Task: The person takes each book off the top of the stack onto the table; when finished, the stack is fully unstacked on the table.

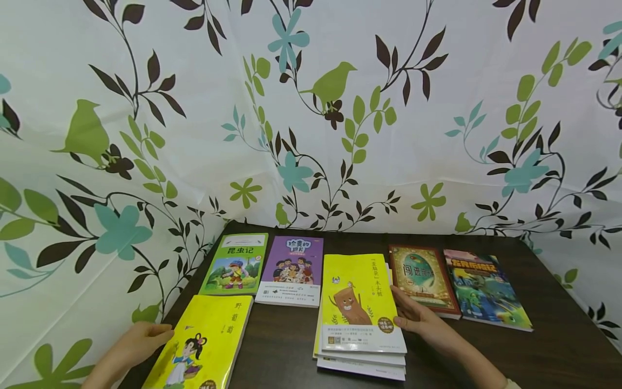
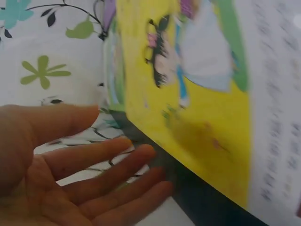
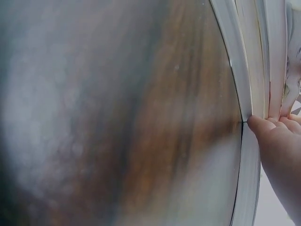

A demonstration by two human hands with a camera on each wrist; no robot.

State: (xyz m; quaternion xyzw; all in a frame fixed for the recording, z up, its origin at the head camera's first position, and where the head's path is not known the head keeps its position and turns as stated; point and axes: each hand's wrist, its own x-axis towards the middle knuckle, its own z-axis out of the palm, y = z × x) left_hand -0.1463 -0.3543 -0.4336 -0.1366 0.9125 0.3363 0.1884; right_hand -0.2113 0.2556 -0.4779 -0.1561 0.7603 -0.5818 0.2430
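Note:
At the lower left of the head view lies a yellow book (image 1: 218,313) with a girl carrying a basket on its cover. My left hand (image 1: 133,346) is at its left edge, and the left wrist view has those fingers (image 2: 117,165) extended and spread beside the cover. A stack of books, topped by a yellow one (image 1: 350,292) with a smiling tree stump, stands in the middle. Against the stack's right side rests my right hand (image 1: 420,321), fingers fairly straight. In the right wrist view its fingertips (image 3: 256,123) touch the page edges (image 3: 254,56).
Behind, a green book (image 1: 235,265) and a purple book (image 1: 291,267) lie side by side on the dark table (image 1: 282,346). A brown-bordered book (image 1: 423,278) and a blue-green book (image 1: 488,289) lie right of the stack. A patterned curtain (image 1: 204,108) borders the table's back and sides.

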